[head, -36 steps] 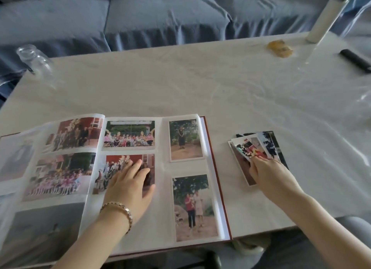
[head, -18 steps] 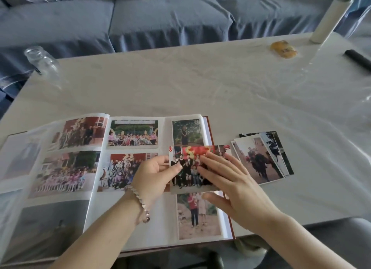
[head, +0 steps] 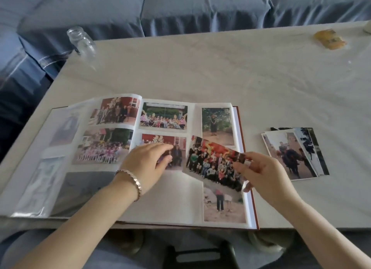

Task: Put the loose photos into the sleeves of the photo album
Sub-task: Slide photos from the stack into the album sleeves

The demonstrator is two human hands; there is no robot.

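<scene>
Blue-grey sofa (head: 200,10) runs along the back, and in front of it sits the pale marble-look table (head: 200,72). Photo album (head: 170,196) lies open at the near edge, both pages up, with 4 prints showing in the right page's sleeves and a blank pocket low on that page. Off to the right, apart from the album, the stack of loose photos (head: 291,154) is fanned on the tabletop, a dark-clothed figure on the top print.

Over the right page now: the group photo (head: 212,164) is tilted, its left end low over the page, its right end pinched between thumb and fingers of the right hand (head: 265,174). Left hand (head: 146,164) rests on the page's lower-left print, fingers loosely bent, gripping nothing.

Glass jar (head: 82,42) stands at the far left corner, a yellow packet (head: 329,39) far right, and a metal bracelet (head: 132,180) rings the left wrist.
</scene>
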